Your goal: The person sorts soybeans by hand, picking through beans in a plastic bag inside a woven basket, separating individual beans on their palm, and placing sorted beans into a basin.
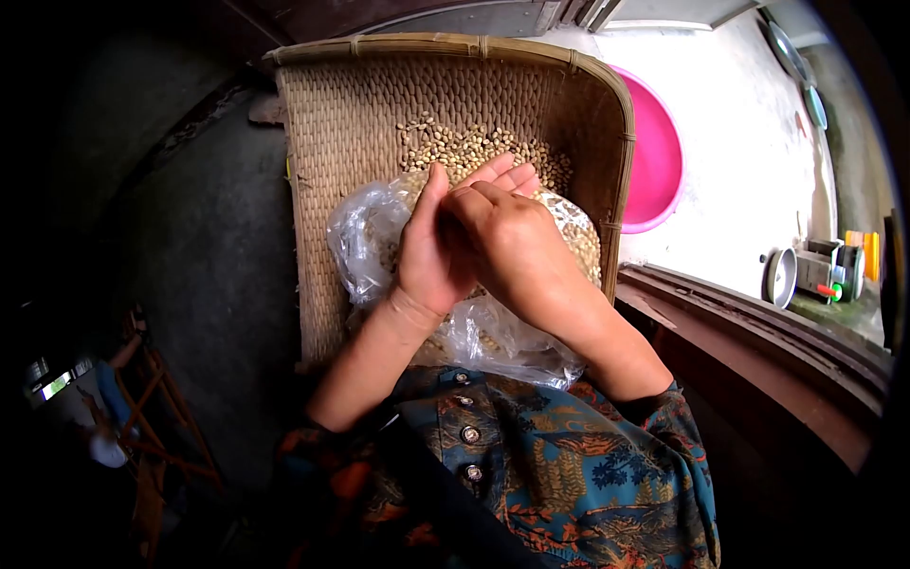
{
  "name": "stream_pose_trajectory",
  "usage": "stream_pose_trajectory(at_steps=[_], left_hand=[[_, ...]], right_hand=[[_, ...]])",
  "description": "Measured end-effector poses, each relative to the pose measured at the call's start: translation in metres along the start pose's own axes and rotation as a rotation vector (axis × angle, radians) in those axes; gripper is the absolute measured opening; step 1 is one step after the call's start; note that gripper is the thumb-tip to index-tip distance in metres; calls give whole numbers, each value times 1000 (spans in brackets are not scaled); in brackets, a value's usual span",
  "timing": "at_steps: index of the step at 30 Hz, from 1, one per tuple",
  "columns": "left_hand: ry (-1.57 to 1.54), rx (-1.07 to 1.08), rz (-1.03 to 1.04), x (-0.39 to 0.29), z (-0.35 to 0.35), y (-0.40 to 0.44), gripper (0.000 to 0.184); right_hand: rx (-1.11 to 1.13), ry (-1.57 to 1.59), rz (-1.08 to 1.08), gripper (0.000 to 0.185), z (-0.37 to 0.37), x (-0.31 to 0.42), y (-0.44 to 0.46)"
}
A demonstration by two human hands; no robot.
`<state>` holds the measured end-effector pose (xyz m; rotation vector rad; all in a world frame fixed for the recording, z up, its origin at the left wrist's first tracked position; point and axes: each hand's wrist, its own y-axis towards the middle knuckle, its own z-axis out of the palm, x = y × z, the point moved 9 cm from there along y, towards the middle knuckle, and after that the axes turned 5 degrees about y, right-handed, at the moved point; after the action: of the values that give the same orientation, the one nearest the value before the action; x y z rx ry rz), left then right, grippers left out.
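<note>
Nearest the camera, at the lower edge, is a dark blue patterned garment with round buttons down its front. Directly beyond it lies a clear, crumpled plastic bag containing pale beige seeds; it rests in the near and middle part of a tan woven bamboo basket with a bound rim.

Both hands are raised over the bag. The left hand is turned palm up and cupped, its grip open, thumb to the left and fingers extended away from the body. The right hand lies across it, back uppermost, with the fingers bent down toward the left palm. Its fingertips are hidden, so whether the right grip is open or closed on anything cannot be determined.

Past the fingers, loose beige seeds are scattered on the weave, thickest just beyond the bag. To the right, a brown sill runs diagonally beside the basket. A bright pink round basin stands partly behind the basket's right wall. Farther right, on the outer side of the sill, a round metal pan stands tilted on edge.
</note>
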<state>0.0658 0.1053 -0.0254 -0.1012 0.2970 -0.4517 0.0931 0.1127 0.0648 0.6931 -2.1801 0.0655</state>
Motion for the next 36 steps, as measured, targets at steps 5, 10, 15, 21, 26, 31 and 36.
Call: stream_pose_trajectory(at_steps=[5,10,15,21,26,31,36], left_hand=[[-56,-77,-13,-3,3,0,73],[-131,-112,0,-12,1,-2,69],[-237,2,33,-22,9,-3,70],[-236,22,34,-24,12,-4,73],[-201,-1,59,-24,18,-1,71],[54,-91,176,-78,29,3,66],[1232,-97,301,-107,45,26,55]], right_hand=[[59,175,35,19,1,-23,-2],[-413,400,119,12,-101,-55,-24],[-523,-338,453,32,-174,-127,-59],[-513,-341,296,41,-142,-107,-61],[-399,-131,168,28,-117,-79,-53],[-13,220,-6,44,-68,-37,-51],[299,182,-128,59,-30,16,-62]])
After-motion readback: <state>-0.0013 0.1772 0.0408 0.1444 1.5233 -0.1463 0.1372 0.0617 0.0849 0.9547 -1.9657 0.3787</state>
